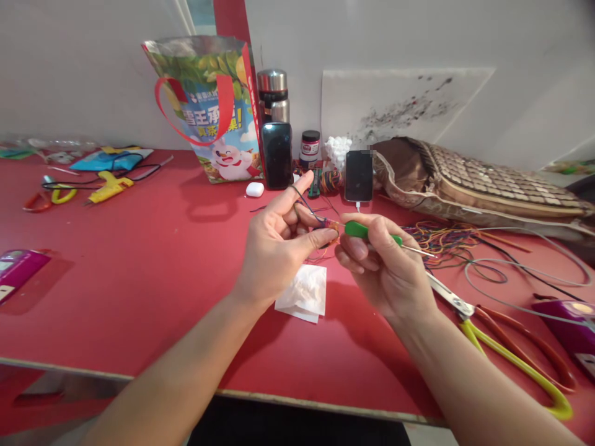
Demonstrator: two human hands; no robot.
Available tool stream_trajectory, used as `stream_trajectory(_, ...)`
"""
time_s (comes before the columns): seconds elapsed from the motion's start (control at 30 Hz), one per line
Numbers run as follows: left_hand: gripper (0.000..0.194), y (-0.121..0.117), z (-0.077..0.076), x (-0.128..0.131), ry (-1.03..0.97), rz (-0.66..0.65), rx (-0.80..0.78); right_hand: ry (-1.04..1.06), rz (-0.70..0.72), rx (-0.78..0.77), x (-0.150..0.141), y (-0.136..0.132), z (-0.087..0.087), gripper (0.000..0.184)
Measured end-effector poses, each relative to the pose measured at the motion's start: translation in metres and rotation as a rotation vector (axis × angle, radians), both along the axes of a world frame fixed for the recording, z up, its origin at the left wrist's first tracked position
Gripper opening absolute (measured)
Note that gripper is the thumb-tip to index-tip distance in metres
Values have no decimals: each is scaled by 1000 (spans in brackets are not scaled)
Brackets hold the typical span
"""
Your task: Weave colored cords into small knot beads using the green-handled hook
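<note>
Between thumb and fingers, my left hand (283, 241) pinches a small piece of multicoloured crochet work (331, 230). A dark strand of yarn (304, 201) runs over its raised index finger. My right hand (383, 263) grips a crochet hook (357, 230) by its green handle. The hook's left tip reaches toward the crochet piece; whether it is inside a loop I cannot tell. A thin metal end sticks out on the right of that hand. Below the hands, a white paper packet (304, 294) lies on the red table (153, 272).
Large scissors (465, 310) and tangled yarn (446, 241) lie at the right, near a woven cushion (502, 179). Behind stand a gift bag (218, 124), a black phone (277, 155), a smaller phone (359, 176) and a jar (310, 148). A yellow glue gun (109, 187) lies left.
</note>
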State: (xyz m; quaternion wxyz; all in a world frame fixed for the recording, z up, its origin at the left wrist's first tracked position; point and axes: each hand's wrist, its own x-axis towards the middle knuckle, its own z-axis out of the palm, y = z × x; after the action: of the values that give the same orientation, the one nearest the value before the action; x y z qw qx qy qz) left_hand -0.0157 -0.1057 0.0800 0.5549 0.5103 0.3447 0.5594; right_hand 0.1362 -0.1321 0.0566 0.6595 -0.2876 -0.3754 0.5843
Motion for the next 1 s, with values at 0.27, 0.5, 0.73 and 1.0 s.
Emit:
stream_trajectory(0.27,72,-2,-1,4,-56,-68,-43,8,8,23,2,2,4,23)
stream_trajectory(0.5,67,0,-3,4,-80,-48,-43,54,61,23,2,3,3,24)
stream_trajectory(0.73,69,1,-6,4,-104,-17,-56,59,39,-3,4,4,2,24)
stream_trajectory(1.0,67,4,-7,3,-140,-7,-85,84,44,-16,2,4,0,24)
